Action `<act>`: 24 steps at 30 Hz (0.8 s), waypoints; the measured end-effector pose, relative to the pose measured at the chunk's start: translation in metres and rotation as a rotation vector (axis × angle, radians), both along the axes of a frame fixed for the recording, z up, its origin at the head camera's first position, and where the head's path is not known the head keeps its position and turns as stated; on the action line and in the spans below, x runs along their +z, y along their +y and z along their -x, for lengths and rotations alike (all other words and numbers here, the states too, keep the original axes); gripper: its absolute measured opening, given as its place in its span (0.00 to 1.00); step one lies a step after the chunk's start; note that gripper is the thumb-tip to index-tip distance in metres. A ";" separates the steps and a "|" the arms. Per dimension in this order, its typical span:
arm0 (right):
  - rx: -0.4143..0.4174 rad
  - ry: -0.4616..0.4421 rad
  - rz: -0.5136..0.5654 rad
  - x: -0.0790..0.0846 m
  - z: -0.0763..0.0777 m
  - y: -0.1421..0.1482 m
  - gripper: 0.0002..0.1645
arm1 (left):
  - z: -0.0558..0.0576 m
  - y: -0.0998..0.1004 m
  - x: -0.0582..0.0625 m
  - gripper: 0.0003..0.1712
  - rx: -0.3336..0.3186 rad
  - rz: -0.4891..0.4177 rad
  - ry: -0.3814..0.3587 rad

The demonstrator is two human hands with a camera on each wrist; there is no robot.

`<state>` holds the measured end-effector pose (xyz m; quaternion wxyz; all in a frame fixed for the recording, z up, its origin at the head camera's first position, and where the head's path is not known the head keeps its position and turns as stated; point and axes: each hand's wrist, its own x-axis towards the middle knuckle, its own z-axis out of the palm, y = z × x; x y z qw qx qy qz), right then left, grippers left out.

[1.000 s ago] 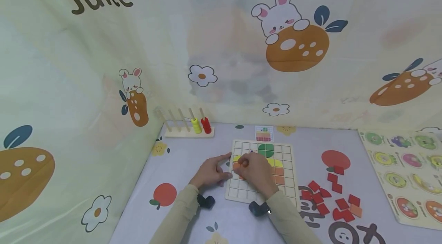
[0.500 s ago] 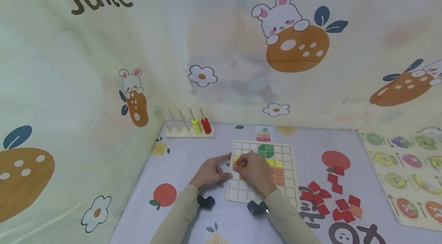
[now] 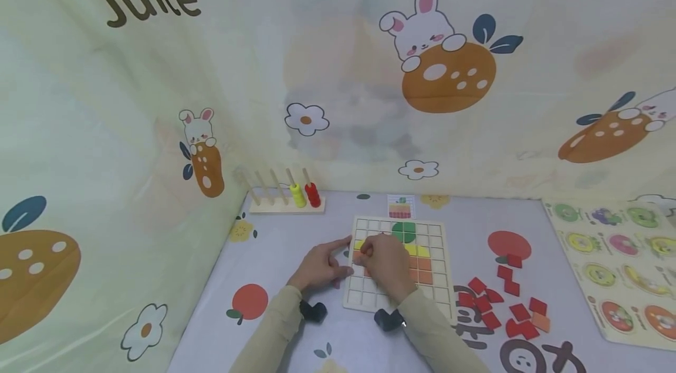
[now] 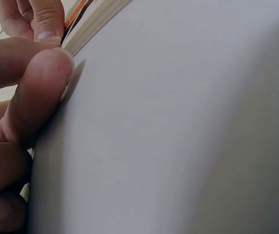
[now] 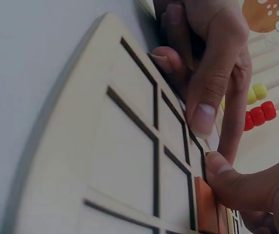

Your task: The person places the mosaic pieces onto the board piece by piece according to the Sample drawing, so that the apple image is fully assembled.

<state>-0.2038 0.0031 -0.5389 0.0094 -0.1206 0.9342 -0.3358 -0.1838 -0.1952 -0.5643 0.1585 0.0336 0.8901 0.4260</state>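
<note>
A wooden grid board [image 3: 361, 299] lies on the table, with green pieces [image 3: 404, 233], yellow pieces [image 3: 423, 251] and orange tiles [image 3: 424, 277] in its cells. My right hand [image 3: 389, 265] reaches over the board and pinches an orange tile [image 3: 357, 255] at the left end of the row below the yellow. The fingers hide much of that tile and the cells beneath. My left hand [image 3: 320, 267] touches the board's left edge, index finger stretched out and thumb lower down. In the left wrist view the left thumb [image 4: 42, 92] is against the board's side.
Red pieces [image 3: 491, 319] and one orange tile [image 3: 540, 321] lie scattered right of the board. Behind it is a small picture card [image 3: 401, 207]. A peg stand [image 3: 269, 207] with yellow and red beads stands at back left, and a fruit-picture board [image 3: 591, 302] lies far right.
The head view has shifted slightly. My right fingertips stay over the same left-hand cells with only a small movement, and my left hand keeps its place at the board's edge.
</note>
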 end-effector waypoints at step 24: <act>-0.227 -0.275 -0.108 0.037 -0.017 0.229 0.40 | -0.003 0.009 0.003 0.46 0.011 0.030 -0.024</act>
